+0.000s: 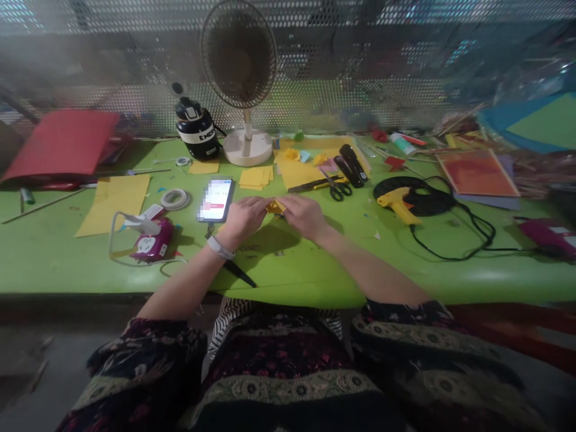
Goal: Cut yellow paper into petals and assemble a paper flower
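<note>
Between my two hands is a small folded piece of yellow paper [275, 207], partly covered by the fingers. My left hand [246, 217], with a pale band on its wrist, pinches the paper from the left. From the right, the closed fingers of my right hand [306, 215] grip the same piece. A lit phone [216, 201] lies just left of my left hand. Behind the hands is a stack of yellow paper squares [255, 177]. Black-handled scissors [337, 188] and a black stapler [353, 165] lie beyond my right hand.
A white fan [247, 150] and a black bottle [198, 132] stand at the back. A yellow glue gun [398, 204] with a looping cord lies right. On the left are a tape roll [175, 199], a purple power block [155, 241] and a yellow sheet [114, 204].
</note>
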The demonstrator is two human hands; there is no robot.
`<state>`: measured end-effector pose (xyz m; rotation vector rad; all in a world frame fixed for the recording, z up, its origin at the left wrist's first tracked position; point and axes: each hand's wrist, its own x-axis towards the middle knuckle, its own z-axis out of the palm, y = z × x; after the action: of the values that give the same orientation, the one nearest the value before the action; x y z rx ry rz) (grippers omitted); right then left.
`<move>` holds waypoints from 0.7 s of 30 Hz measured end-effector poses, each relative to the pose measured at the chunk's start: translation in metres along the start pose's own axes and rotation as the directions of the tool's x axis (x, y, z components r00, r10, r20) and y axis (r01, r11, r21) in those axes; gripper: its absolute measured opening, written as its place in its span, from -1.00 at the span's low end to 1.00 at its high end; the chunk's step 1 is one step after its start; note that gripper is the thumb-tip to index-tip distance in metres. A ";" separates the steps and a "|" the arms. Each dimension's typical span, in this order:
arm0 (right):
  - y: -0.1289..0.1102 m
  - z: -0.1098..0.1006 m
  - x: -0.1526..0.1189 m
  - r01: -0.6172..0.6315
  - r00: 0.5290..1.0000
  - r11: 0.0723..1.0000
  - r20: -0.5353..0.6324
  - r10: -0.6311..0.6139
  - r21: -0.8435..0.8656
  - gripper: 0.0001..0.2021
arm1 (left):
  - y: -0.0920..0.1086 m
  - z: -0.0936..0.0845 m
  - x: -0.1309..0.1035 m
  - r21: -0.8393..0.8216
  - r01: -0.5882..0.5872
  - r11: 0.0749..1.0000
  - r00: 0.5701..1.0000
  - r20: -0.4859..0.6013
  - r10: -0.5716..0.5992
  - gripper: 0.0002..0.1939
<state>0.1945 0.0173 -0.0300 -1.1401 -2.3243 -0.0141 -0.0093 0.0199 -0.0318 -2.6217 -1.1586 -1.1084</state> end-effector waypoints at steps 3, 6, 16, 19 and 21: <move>-0.003 0.003 -0.001 -0.017 0.999 1.000 -0.031 0.018 0.015 -0.66 | 0.003 0.001 -0.001 0.024 0.018 1.000 1.000 0.001 -0.018 -0.72; -0.007 0.005 -0.002 -0.039 0.998 0.997 -0.044 0.042 0.066 -0.65 | 0.006 0.002 -0.002 0.024 0.049 0.998 0.998 0.024 -0.050 -0.69; -0.012 0.007 -0.003 -0.137 0.990 0.959 0.007 0.139 0.249 -0.61 | 0.017 0.014 -0.008 -0.096 0.153 0.984 0.982 0.128 -0.140 -0.59; -0.019 0.005 -0.005 -0.171 0.985 0.946 0.066 0.159 0.274 -0.59 | 0.020 0.018 -0.012 -0.151 0.215 0.965 0.968 0.160 -0.191 -0.57; -0.026 0.003 -0.007 -0.223 0.973 0.931 0.122 0.195 0.290 -0.56 | 0.024 0.019 -0.014 -0.195 0.263 0.945 0.955 0.193 -0.226 -0.55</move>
<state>0.1770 -0.0036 -0.0302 -1.2418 -2.1734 0.4659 0.0113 0.0004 -0.0500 -2.8449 -1.5151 -1.1300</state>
